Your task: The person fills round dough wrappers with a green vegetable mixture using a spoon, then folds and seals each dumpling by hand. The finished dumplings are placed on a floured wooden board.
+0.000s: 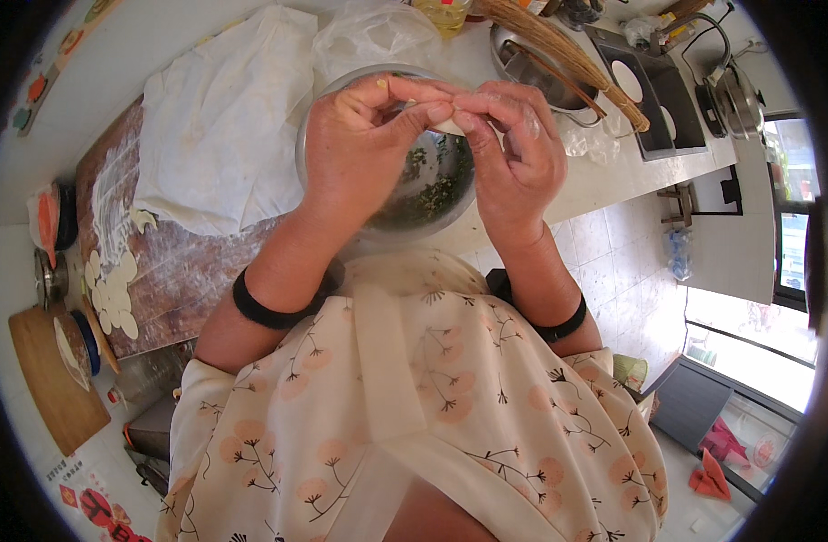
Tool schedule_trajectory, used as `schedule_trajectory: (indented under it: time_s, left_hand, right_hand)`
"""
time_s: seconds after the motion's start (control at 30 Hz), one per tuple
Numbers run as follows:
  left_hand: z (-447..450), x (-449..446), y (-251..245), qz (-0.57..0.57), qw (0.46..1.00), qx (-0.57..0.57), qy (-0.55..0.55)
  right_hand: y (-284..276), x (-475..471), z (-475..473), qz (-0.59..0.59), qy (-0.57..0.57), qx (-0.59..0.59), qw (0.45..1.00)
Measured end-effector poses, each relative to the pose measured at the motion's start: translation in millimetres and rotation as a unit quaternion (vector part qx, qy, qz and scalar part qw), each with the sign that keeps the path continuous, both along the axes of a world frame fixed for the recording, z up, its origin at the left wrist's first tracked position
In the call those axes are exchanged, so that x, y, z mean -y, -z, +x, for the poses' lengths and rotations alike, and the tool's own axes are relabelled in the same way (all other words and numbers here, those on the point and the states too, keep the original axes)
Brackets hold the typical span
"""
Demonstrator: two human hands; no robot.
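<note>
Between my two hands is a small folded dumpling of pale dough, mostly hidden by the fingers. My left hand pinches one side of it with thumb and forefinger. The other side sits in the fingertips of my right hand, whose fingers carry white flour. Directly beneath, a stainless steel bowl holds chopped green filling, spread over its bottom and wall. Round dough wrappers lie overlapping at the left on a floured wooden board.
A white cloth covers part of the board, beside a clear plastic bag. Behind the bowl stand an oil bottle and a metal pot with a straw brush across it. A dark sink is at the right.
</note>
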State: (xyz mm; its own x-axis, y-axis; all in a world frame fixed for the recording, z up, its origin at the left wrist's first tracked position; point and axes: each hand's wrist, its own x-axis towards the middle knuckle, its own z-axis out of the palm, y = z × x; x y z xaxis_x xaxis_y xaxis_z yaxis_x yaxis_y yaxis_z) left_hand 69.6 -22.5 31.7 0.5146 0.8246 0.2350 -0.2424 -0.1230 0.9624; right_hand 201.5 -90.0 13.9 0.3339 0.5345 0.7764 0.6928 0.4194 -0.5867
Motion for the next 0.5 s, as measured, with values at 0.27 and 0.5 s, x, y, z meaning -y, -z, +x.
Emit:
schedule_trajectory:
  time_s: [0.27,0.5]
  left_hand:
    - [0.9,-3.6,8.9,0.053,0.995,-0.061,-0.051]
    - [9.2,-5.9,7.7,-0.086,0.993,0.075,-0.013]
  right_hand:
    - [6.2,-3.0,-1.8,0.016,0.013,0.016,1.000]
    - [-8.9,-5.6,-0.4,0.045,0.041,-0.018,0.998]
